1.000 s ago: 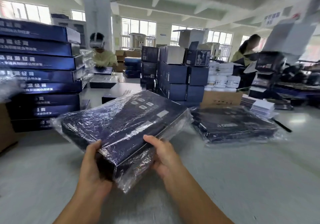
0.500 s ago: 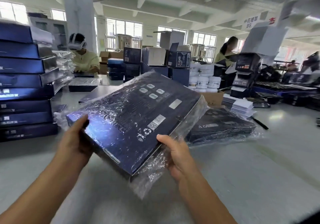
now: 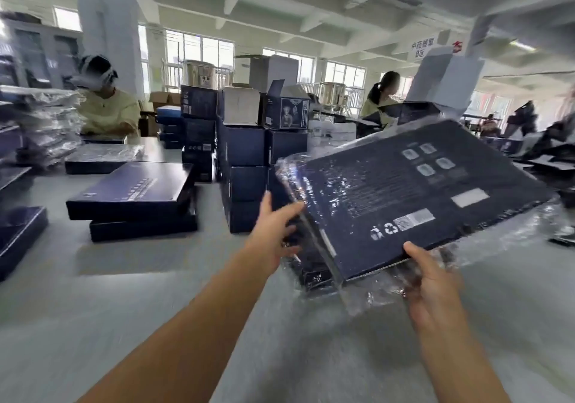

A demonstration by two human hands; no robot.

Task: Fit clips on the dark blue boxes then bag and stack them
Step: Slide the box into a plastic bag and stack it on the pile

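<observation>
A flat dark blue box in a clear plastic bag (image 3: 404, 197) hangs tilted above the grey table, its printed back facing me. My right hand (image 3: 431, 281) grips its near corner, thumb on top, fingers under the loose plastic. My left hand (image 3: 273, 234) holds the box's left edge with its fingers against the side. Beneath the held box lies another bagged dark box (image 3: 311, 268), mostly hidden. Two unbagged dark blue boxes (image 3: 130, 197) are stacked at the left.
A block of small dark blue cartons (image 3: 245, 166) stands behind my left hand. Bagged boxes (image 3: 46, 128) pile up at far left. One person (image 3: 105, 107) sits across at the left, another (image 3: 378, 97) at the back right. Grey table (image 3: 155, 293) spreads in front.
The view has swung right. Both hands have carried the bagged box to the right, over the other bagged box. The tall stack at the left has slid out of view.
</observation>
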